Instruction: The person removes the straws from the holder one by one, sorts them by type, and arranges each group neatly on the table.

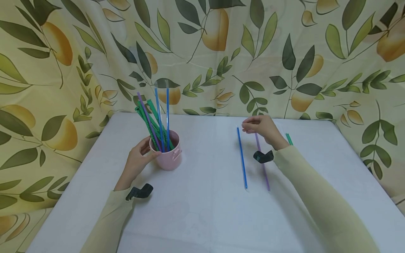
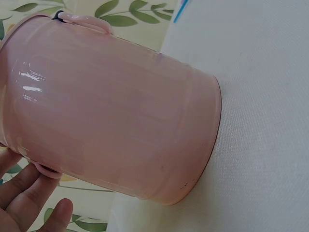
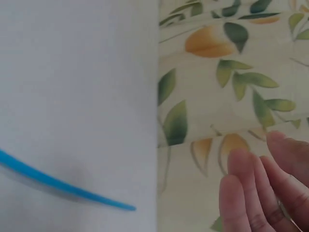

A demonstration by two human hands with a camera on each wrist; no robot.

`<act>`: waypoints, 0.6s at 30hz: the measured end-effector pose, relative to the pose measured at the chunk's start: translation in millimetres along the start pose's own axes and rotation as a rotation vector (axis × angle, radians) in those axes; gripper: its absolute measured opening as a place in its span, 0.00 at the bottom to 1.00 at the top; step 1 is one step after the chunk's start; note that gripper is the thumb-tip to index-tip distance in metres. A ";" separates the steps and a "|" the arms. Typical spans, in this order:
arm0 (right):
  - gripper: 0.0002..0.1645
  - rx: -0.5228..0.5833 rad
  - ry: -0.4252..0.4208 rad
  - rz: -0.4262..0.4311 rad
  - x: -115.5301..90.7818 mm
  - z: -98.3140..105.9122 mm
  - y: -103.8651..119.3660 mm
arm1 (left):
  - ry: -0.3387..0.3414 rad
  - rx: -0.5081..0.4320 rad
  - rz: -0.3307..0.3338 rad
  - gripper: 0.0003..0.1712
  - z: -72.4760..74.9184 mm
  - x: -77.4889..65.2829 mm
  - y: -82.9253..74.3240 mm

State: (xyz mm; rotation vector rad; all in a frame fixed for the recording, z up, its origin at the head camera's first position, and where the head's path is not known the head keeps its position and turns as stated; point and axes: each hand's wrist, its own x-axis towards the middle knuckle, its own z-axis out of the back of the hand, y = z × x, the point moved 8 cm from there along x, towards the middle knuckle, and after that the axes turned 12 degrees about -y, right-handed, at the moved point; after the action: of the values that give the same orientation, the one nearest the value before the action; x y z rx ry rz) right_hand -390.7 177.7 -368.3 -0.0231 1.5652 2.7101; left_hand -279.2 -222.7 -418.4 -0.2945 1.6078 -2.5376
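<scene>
lying just beside the right grip (image 1: 263, 128) is one blue stick (image 1: 242, 158).

The right sleeve (image 1: 319, 189) partly hides the green stick (image 1: 289, 139); the right hand (image 1: 264, 129) and wrist camera (image 1: 263, 156) cover 2 stretches of the purple stick (image 1: 265, 177). Inside the cup (image 1: 169, 161), lower stick ends are hidden. The right wrist view crops a blue stick (image 3: 63, 186).

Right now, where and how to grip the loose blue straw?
Probably pinch the blue straw mid-length from above, right hand across its narrow width: it's thin, lies flat on the table, apart from the purple straw.
</scene>
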 end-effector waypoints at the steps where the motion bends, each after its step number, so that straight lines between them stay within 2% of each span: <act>1: 0.21 0.012 -0.018 0.013 -1.2 1.9 4.3 | 0.000 0.002 0.000 0.43 0.0 -0.1 0.1; 6: 0.20 0.100 -0.098 0.092 -6.0 7.8 24.3 | 0.000 0.002 -0.003 0.43 0.9 -1.3 -0.1; 13: 0.20 0.195 -0.134 0.265 -12.0 2.3 54.9 | 0.003 0.001 -0.006 0.43 1.4 -1.7 0.2; 18: 0.17 0.149 -0.156 0.351 -15.7 -8.3 73.9 | 0.005 -0.001 -0.009 0.43 0.7 -1.2 -0.6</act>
State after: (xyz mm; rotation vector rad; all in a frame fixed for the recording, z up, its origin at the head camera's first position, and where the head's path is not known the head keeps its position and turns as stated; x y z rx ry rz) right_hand -376.2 133.5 -308.2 0.4974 1.8703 2.7395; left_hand -277.8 -222.8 -417.7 -0.2965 1.6134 -2.5462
